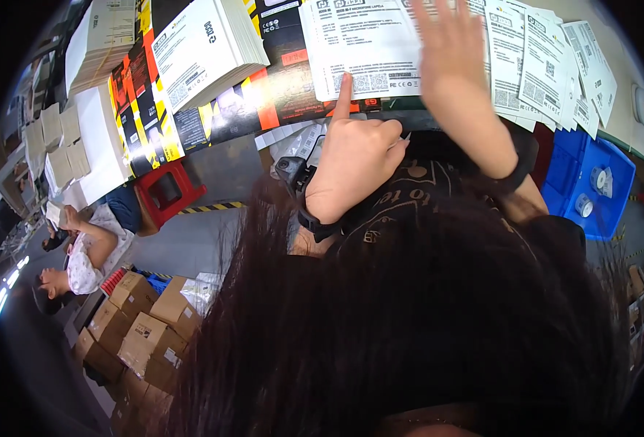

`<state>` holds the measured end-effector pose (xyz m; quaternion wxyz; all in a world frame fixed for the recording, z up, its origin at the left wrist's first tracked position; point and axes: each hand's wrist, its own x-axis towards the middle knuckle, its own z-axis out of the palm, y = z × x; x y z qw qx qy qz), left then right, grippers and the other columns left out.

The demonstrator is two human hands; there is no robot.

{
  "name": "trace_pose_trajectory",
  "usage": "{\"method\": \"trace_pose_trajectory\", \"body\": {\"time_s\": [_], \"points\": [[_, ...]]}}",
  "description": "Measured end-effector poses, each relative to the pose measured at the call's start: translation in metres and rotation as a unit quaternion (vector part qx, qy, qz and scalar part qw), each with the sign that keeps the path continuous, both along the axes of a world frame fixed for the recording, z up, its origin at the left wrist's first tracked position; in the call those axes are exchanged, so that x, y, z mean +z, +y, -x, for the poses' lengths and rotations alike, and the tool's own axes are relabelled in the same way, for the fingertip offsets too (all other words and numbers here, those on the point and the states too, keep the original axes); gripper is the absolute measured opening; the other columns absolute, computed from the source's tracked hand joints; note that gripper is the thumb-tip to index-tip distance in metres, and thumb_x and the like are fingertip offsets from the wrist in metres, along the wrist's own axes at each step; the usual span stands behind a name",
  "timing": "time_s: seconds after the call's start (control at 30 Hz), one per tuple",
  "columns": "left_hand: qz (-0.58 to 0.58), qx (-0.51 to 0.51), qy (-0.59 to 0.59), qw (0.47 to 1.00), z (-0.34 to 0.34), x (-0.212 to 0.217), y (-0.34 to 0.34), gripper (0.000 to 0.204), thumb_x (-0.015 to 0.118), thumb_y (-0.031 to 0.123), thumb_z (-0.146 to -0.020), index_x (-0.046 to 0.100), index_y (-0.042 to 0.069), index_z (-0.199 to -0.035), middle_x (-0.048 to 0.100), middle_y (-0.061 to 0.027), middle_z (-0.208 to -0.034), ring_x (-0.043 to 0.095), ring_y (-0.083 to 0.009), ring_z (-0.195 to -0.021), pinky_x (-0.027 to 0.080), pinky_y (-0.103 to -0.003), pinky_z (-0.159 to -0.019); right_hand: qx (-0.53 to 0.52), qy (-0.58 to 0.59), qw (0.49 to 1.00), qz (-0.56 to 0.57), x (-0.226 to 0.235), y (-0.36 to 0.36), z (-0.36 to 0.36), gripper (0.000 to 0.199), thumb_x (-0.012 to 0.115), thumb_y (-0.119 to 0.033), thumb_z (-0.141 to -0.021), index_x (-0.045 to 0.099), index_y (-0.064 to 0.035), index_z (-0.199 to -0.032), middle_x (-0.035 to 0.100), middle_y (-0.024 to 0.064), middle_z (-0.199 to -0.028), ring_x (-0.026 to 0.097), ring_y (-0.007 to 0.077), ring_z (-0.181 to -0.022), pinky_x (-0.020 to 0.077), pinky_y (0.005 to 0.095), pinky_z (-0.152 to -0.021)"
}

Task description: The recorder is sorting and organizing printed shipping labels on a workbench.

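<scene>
White printed sheets (pixel 369 44) lie in a stack at the table's near edge, in front of me. My left hand (pixel 358 156) rests its outstretched index finger on the lower edge of the top sheet, while the other fingers curl in toward the palm. Flat over the right part of the same stack is my right hand (pixel 453 62), its fingers extended and a little blurred by motion. Whether its palm touches the paper I cannot tell. More printed sheets (pixel 544 69) fan out overlapping to the right of it.
A thick stack of white printed cards (pixel 205 47) stands to the left, with another stack (pixel 103 44) beyond. Below the table are a red stool (pixel 165 193) and a blue bin (pixel 591 189) with small rolls. Cardboard boxes (pixel 147 342) and a seated person (pixel 92 244) are at left.
</scene>
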<state>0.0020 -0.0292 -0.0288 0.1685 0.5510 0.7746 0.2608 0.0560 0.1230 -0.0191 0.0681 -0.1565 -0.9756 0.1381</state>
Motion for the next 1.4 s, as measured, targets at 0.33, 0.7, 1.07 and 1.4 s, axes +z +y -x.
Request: {"method": "trace_pose_trajectory", "body": {"time_s": [0.33, 0.7, 1.07, 1.4], "points": [[-0.011, 0.005, 0.006, 1.000, -0.002, -0.001, -0.001, 0.023, 0.068, 0.014, -0.070, 0.049, 0.007, -0.056, 0.051, -0.0032, -0.048, 0.053, -0.0241, -0.047, 0.018, -0.050, -0.109, -0.103, 0.284, 0.731, 0.612, -0.013, 0.022, -0.002, 0.053, 0.063, 0.007, -0.077, 0.035, -0.0008, -0.121, 0.057, 0.0047, -0.078, 0.056, 0.0093, -0.073, 0.0465, 0.0196, -0.070], [-0.028, 0.001, 0.009, 1.000, 0.001, -0.001, 0.002, 0.023, 0.069, 0.013, -0.068, 0.049, 0.009, -0.059, 0.049, -0.0035, -0.047, 0.053, -0.0232, -0.047, 0.016, -0.049, -0.110, -0.152, 0.236, 0.732, 0.620, -0.020, 0.020, 0.010, 0.047, 0.062, 0.009, -0.076, 0.034, -0.0034, -0.112, 0.055, 0.0028, -0.070, 0.054, 0.0067, -0.061, 0.0448, 0.0162, -0.057], [-0.039, 0.002, 0.001, 0.999, 0.000, -0.005, -0.002, 0.025, 0.069, 0.013, -0.068, 0.046, 0.009, -0.058, 0.048, -0.0037, -0.046, 0.053, -0.0227, -0.047, 0.015, -0.048, -0.110, -0.151, 0.224, 0.765, 0.585, -0.021, 0.013, 0.011, 0.047, 0.062, 0.008, -0.076, 0.034, -0.0035, -0.112, 0.053, 0.0018, -0.067, 0.051, 0.0058, -0.058, 0.0421, 0.0155, -0.055], [-0.025, -0.006, 0.014, 1.000, 0.001, -0.006, 0.000, 0.023, 0.068, 0.012, -0.068, 0.048, 0.009, -0.058, 0.050, -0.0035, -0.047, 0.053, -0.0220, -0.047, 0.016, -0.048, -0.110, -0.154, 0.203, 0.822, 0.509, -0.023, 0.012, 0.012, 0.045, 0.065, 0.005, -0.076, 0.037, -0.0024, -0.110, 0.052, 0.0006, -0.070, 0.049, 0.0034, -0.059, 0.0391, 0.0134, -0.053]]}}
